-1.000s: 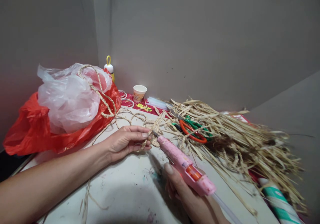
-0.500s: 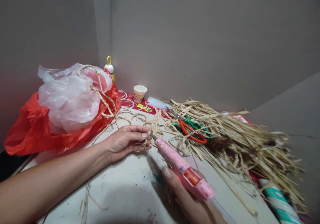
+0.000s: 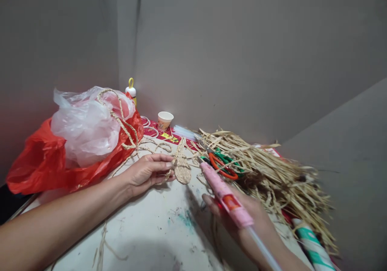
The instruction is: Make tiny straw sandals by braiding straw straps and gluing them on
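My left hand [image 3: 151, 169] pinches the edge of a small woven straw piece [image 3: 182, 170], made of coiled braid with a rounded near end, just above the table. A thin straw braid [image 3: 165, 177] trails from those fingers. My right hand [image 3: 242, 214] is wrapped round a pink hot glue gun [image 3: 222, 188], with a clear glue stick [image 3: 263, 247] sticking out of its back. The gun's nozzle points up and left, apart from the woven piece and to its right.
Red and green-handled scissors [image 3: 225, 168] lie against a bundle of dry straw [image 3: 272, 170] at right. A paper cup [image 3: 165, 122] and glue sticks [image 3: 184, 132] stand at the back. Red and clear plastic bags [image 3: 86, 130] sit at left, a green-striped roll [image 3: 311, 243] at front right.
The glue gun has moved right, its nozzle away from the woven piece, which now shows its rounded end. My left hand keeps its pinch. The camera view has shifted slightly.
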`<state>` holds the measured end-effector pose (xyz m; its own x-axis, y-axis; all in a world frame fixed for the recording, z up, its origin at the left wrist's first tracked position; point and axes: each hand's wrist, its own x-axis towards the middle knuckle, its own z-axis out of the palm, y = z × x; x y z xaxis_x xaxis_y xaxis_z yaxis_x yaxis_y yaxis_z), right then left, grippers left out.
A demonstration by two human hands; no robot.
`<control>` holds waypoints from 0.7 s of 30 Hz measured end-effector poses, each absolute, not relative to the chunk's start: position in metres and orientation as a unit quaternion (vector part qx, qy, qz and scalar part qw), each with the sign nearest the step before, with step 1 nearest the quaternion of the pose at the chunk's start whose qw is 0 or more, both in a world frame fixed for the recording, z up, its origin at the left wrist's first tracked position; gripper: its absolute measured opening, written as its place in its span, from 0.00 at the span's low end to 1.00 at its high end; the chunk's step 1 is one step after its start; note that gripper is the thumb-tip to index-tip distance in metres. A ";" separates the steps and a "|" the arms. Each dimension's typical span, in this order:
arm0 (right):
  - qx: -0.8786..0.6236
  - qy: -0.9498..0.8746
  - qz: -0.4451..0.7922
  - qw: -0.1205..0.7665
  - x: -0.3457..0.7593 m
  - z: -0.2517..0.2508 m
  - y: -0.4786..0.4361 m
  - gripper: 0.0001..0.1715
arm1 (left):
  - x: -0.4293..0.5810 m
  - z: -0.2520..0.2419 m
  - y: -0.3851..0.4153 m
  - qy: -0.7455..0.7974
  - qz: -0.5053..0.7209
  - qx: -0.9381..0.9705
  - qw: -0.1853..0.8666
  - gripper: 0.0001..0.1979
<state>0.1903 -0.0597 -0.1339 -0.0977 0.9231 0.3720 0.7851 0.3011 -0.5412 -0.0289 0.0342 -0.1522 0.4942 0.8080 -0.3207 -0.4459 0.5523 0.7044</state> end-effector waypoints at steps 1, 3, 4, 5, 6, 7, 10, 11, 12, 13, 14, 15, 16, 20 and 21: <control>-0.577 -0.772 0.067 0.256 0.199 -0.134 -0.058 0.10 | -0.029 -0.152 0.035 0.323 0.385 0.279 0.818 0.09; -0.612 -0.784 0.014 0.102 0.218 -0.135 -0.059 0.03 | -0.030 -0.152 0.035 0.313 0.387 0.282 0.820 0.08; -0.622 -0.781 -0.002 0.047 0.228 -0.137 -0.061 0.02 | -0.031 -0.152 0.034 0.307 0.386 0.286 0.822 0.08; -0.629 -0.777 -0.010 0.009 0.236 -0.139 -0.063 0.01 | -0.031 -0.152 0.034 0.301 0.383 0.290 0.824 0.08; -0.639 -0.769 -0.010 -0.021 0.245 -0.141 -0.066 0.02 | -0.031 -0.153 0.034 0.294 0.380 0.294 0.826 0.08; -0.651 -0.758 -0.009 -0.035 0.253 -0.143 -0.068 0.03 | -0.032 -0.153 0.034 0.289 0.376 0.298 0.829 0.08; -0.662 -0.749 0.021 -0.011 0.266 -0.141 -0.074 0.08 | -0.033 -0.151 0.034 0.276 0.368 0.309 0.832 0.11; -0.663 -0.748 0.036 0.023 0.266 -0.136 -0.074 0.11 | -0.033 -0.149 0.033 0.270 0.368 0.316 0.832 0.12; -0.662 -0.744 0.058 0.068 0.263 -0.131 -0.075 0.14 | -0.033 -0.147 0.032 0.264 0.369 0.325 0.830 0.14; -0.663 -0.732 0.084 0.130 0.257 -0.124 -0.075 0.17 | -0.033 -0.144 0.030 0.255 0.369 0.339 0.827 0.15; -0.661 -0.714 0.127 0.193 0.248 -0.117 -0.075 0.19 | -0.033 -0.140 0.028 0.246 0.369 0.356 0.822 0.16; -0.655 -0.688 0.181 0.253 0.237 -0.110 -0.073 0.19 | -0.033 -0.137 0.026 0.238 0.370 0.374 0.817 0.16; -0.649 -0.652 0.248 0.303 0.224 -0.104 -0.071 0.19 | -0.033 -0.133 0.024 0.229 0.369 0.392 0.811 0.17; -0.548 -0.455 0.496 0.496 0.170 -0.093 -0.056 0.24 | -0.034 -0.120 0.015 0.198 0.372 0.441 0.792 0.16; -0.521 -0.433 0.521 0.519 0.159 -0.092 -0.051 0.23 | -0.035 -0.117 0.013 0.190 0.377 0.453 0.786 0.15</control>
